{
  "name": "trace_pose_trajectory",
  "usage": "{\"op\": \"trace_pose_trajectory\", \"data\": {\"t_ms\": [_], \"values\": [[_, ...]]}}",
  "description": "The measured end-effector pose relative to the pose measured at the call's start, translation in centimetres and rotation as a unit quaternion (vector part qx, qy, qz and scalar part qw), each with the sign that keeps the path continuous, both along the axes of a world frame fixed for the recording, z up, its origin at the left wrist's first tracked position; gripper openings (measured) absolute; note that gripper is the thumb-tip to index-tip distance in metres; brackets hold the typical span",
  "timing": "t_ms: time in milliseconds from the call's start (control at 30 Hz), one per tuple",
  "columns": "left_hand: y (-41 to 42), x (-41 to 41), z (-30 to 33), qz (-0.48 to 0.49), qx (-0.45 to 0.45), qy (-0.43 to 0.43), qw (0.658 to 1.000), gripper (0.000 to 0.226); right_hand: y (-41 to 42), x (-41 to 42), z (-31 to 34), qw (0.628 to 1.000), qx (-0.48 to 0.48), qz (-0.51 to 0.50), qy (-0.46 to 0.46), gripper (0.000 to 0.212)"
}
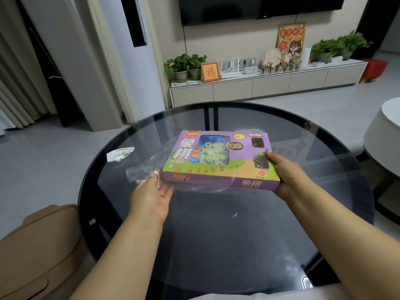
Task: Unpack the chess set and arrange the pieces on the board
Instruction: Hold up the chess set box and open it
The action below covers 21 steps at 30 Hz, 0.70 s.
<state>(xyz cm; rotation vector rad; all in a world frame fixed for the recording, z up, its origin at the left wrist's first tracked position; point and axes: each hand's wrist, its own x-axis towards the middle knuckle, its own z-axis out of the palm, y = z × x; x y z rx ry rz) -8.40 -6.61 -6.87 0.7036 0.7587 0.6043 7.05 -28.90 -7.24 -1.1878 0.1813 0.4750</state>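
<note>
While the right hand (287,176) grips the xiangqi box (218,160) above the glass surface (216,234), the left hand's (151,195) straightened fingers (149,180) peel clear wrap (140,172) toward nine o'clock; opening the box probably comes next.

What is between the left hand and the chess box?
Head view: loose clear plastic wrap lies between left hand and chess box.

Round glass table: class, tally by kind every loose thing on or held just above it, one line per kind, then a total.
Xiangqi box, held by the right hand: 1
Clear plastic wrap, at the left hand: 1
Crumpled white tissue, lying on the table: 1
Total: 3
</note>
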Motion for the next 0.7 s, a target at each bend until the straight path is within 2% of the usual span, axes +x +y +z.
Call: {"op": "trace_pose_trajectory", "data": {"t_ms": [133, 233, 333, 433, 567, 700], "values": [[3.3, -0.6, 1.8, 0.038, 0.093, -0.01, 0.995, 0.015, 0.0, 0.6, 0.2, 1.0, -0.019, -0.002, -0.008, 0.014], [5.4, -1.5, 4.3, 0.076, 0.157, -0.053, 0.983, 0.02, 0.1, 1.1, 0.2, 0.999, -0.045, -0.001, -0.013, 0.015], [6.8, -2.0, 6.6, 0.091, 0.184, -0.111, 0.973, 0.018, 0.4, 1.4, 0.2, 0.997, -0.074, 0.009, -0.01, 0.014], [7.8, -1.8, 8.1, 0.078, 0.213, -0.129, 0.965, 0.021, 1.0, 1.6, 0.4, 0.992, -0.128, 0.01, -0.021, 0.016], [8.0, -1.3, 9.0, 0.05, 0.247, -0.134, 0.958, 0.024, 1.4, 2.2, 0.4, 0.97, -0.233, 0.001, -0.065, 0.025], [8.5, -1.6, 10.3, 0.048, 0.28, -0.168, 0.944, 0.034, 1.6, 2.5, 0.4, 0.919, -0.363, 0.001, -0.153, 0.025]]}}
